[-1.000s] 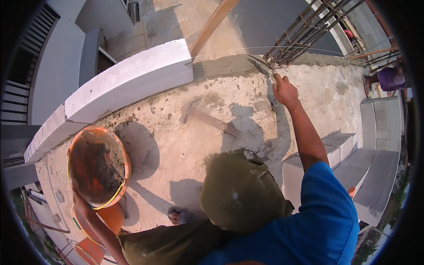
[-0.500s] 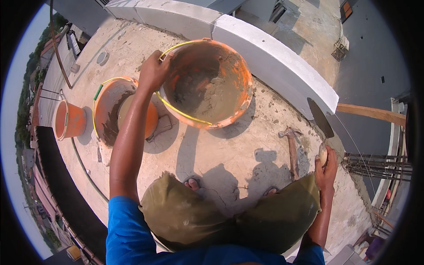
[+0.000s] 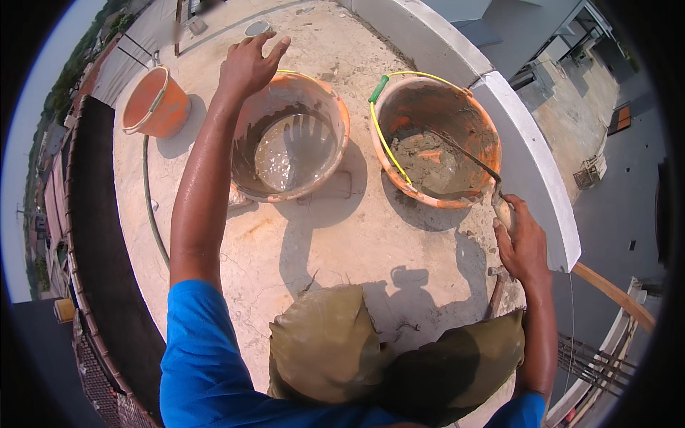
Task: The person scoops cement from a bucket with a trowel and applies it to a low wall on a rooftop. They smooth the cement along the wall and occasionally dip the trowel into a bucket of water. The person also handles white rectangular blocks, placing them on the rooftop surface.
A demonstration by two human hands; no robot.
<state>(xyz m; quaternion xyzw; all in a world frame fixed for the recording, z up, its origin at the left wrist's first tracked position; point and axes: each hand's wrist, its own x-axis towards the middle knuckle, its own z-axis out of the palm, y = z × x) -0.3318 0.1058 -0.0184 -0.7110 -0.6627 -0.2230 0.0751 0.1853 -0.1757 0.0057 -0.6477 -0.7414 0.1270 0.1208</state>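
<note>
Trowel (image 3: 501,209) and left hand (image 3: 250,65) had both shifted since the earlier frame: the blade from beside the wall (image 3: 528,160) into the mortar bucket (image 3: 487,132), the hand off that bucket to near the water bucket (image 3: 344,121), its fingers spread and empty. The right hand (image 3: 526,241) had its fingers wrapped round the trowel's grip (the sensible hold). It looked light and stiff, though wet mortar (image 3: 422,171) probably made the blade heavy and slick
</note>
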